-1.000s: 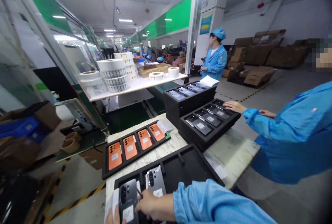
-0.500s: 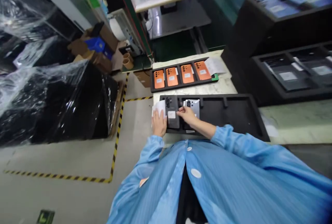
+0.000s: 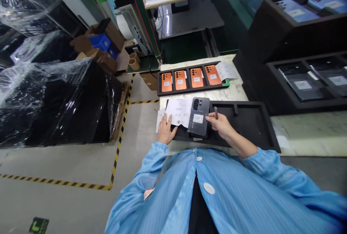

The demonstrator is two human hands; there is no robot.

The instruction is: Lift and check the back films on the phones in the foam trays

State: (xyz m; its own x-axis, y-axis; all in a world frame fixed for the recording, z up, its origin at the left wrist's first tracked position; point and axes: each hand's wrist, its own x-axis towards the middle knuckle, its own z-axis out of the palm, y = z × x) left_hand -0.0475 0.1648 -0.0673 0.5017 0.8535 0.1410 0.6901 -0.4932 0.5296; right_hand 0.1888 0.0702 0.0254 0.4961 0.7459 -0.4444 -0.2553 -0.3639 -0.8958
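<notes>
"Where's the phone [image 3: 198, 116] lying?"

"Back up on the black foam tray [image 3: 252, 118], toward its left end, with the paper sheet [image 3: 177, 110] just against its side."

"And our hands?"

"Our left hand [image 3: 166, 131] is relaxed, fingers open on the sheet's lower edge. Our right hand [image 3: 221, 125] has its fingers at the phone's side, but we can't tell whether they grip."

"How do we handle this well?"

"We keep the sheet flat and our fingers off the camera lenses."

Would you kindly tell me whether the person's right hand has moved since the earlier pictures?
Yes: the right hand has shifted rightward in the view, judged against the tray of orange phones, which sits in nearly the same place.
</notes>
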